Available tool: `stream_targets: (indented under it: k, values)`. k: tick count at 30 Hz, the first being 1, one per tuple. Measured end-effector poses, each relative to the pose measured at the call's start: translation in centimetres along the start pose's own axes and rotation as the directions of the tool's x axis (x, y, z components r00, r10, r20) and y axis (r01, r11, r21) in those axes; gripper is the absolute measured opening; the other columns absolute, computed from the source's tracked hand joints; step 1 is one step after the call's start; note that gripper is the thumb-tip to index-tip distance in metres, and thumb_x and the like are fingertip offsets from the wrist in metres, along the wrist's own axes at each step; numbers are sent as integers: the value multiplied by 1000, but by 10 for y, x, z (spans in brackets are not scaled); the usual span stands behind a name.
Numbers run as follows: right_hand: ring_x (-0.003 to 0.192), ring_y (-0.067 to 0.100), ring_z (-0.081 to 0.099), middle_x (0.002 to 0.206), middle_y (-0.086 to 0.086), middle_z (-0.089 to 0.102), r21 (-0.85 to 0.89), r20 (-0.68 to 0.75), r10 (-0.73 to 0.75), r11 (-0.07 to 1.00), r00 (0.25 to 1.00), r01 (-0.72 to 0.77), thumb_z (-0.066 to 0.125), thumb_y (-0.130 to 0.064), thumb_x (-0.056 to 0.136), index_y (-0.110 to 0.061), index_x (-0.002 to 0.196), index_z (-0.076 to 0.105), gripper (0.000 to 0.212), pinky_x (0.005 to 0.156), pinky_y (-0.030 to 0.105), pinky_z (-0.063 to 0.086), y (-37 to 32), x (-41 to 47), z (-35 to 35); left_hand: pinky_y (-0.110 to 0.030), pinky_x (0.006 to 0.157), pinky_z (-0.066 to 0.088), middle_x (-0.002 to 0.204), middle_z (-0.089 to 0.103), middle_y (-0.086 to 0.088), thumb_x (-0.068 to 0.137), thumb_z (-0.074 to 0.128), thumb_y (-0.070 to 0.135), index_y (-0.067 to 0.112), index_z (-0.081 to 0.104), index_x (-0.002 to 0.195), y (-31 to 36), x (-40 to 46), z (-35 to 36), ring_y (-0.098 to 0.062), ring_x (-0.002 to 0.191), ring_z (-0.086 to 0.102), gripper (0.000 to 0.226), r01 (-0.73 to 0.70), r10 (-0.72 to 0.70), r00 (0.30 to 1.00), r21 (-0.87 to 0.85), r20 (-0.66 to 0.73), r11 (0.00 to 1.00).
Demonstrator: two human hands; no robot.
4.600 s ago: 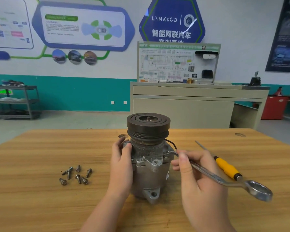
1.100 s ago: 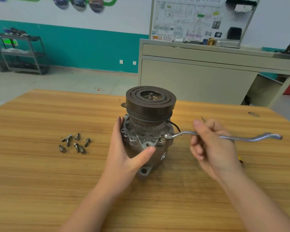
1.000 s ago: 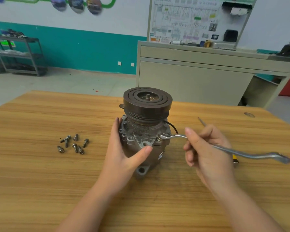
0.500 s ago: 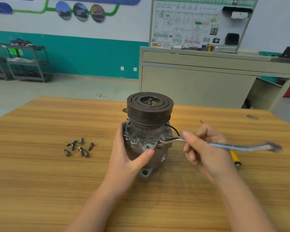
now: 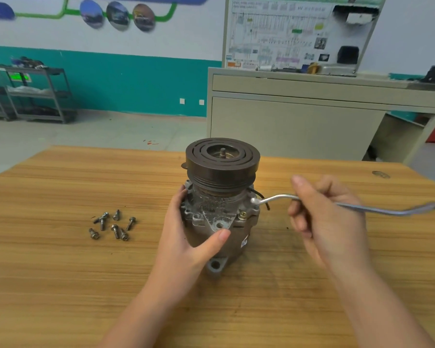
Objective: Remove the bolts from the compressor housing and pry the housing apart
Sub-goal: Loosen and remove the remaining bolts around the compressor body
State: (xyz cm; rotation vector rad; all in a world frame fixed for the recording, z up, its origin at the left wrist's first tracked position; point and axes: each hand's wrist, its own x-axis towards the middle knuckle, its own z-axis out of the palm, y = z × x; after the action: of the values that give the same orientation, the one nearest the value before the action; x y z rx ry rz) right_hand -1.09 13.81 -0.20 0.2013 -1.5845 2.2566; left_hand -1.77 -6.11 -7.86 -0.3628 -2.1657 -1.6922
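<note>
Behind the wooden table ran a wall banded in white and teal, with a metal shelf rack at the far left and a beige bench carrying a wiring-diagram board to the right.

On the table, near its middle, the compressor stood upright with its dark grooved pulley on top and a mounting lug at the bottom toward the camera. The left hand gripped the housing from the left side: the fingers curled round behind its upper edge, and the thumb pressed across the front, just below a triangular bracket. One brass-coloured bolt sat in the housing flange at the front right, with no tool on it.

The right hand was curled round the shaft of a wrench, which lay roughly level. The wrench's near end met the housing's upper right edge, just above and behind the brass-coloured bolt, beside a black wire; whether it sat on a fastener there could not be told. Its far end ran out toward the right edge of the view, blurred.

Left of the compressor and well apart from it, a small cluster of removed bolts lay loose on the wood, seven or so, some touching one another.
</note>
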Motion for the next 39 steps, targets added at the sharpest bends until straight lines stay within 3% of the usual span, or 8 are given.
stream_targets:
  k: [7, 14, 19, 23, 27, 30, 33, 39]
  values:
    - [36, 8, 51, 52, 3, 62, -342, -82, -253, 916, 964, 211, 72, -34, 82, -27, 53, 50, 37, 41, 16, 40, 19, -39, 22, -7, 108, 27, 150, 35, 24, 65, 68, 68, 35, 22, 148, 3, 1, 1, 12, 136, 31, 101, -22, 22, 1000, 4, -2, 1000]
    - [45, -1, 38, 60, 3, 48, -656, 67, -531, 614, 845, 438, 61, -27, 88, -19, 60, 38, 38, 44, 6, 28, 35, -67, 44, 5, 99, 24, 146, 33, 28, 64, 65, 74, 37, 17, 149, 2, 1, 0, 21, 132, 27, 104, -10, 10, 1000, 47, 0, 999]
    - [35, 9, 46, 49, 6, 58, -103, -12, 8, 995, 1000, -9, 74, -27, 74, -22, 54, 51, 31, 36, 14, 33, 18, -32, 7, 4, 100, 24, 145, 32, 31, 64, 65, 71, 38, 19, 147, 1, 1, 0, 22, 131, 29, 100, -11, 12, 1000, 29, -14, 1000]
    - [31, 5, 39, 47, 9, 52, 77, 329, 414, 884, 849, -461, 68, -13, 75, -15, 54, 49, 29, 30, 12, 27, 16, 35, -14, 4, 97, 26, 142, 33, 35, 64, 64, 71, 36, 21, 148, 2, 1, 0, 23, 129, 31, 100, -22, 23, 1000, 36, -17, 999]
    - [28, 3, 41, 44, 7, 52, 125, 568, 487, 746, 664, -654, 92, -13, 55, -14, 57, 54, 39, 28, 9, 25, 28, 65, -8, 4, 96, 27, 138, 35, 43, 66, 65, 70, 39, 21, 147, 2, 1, -1, 21, 129, 34, 97, -32, 32, 999, 37, -5, 999]
    - [28, 1, 41, 45, 4, 54, 265, 496, 392, 781, 775, -565, 92, -18, 56, -17, 57, 57, 35, 26, 10, 27, 24, 60, -9, 4, 96, 27, 135, 35, 48, 66, 65, 69, 40, 22, 146, 0, 2, -1, 20, 129, 34, 95, -33, 33, 999, 38, -2, 999]
    - [29, 2, 38, 44, 2, 52, 293, 195, 280, 898, 940, -328, 70, -15, 77, -21, 51, 54, 30, 28, 11, 25, 17, 40, -14, 5, 95, 27, 136, 33, 46, 66, 64, 71, 41, 20, 146, 0, 1, -1, 22, 129, 32, 96, -25, 25, 1000, 47, 3, 999]
    - [31, 10, 39, 46, 9, 54, 40, -81, 7, 999, 997, -4, 57, -6, 94, -22, 48, 44, 50, 35, 16, 27, 21, -18, 7, 5, 96, 26, 140, 33, 34, 66, 61, 72, 40, 19, 146, 2, 2, 1, 24, 128, 30, 96, -20, 20, 1000, 62, -1, 998]
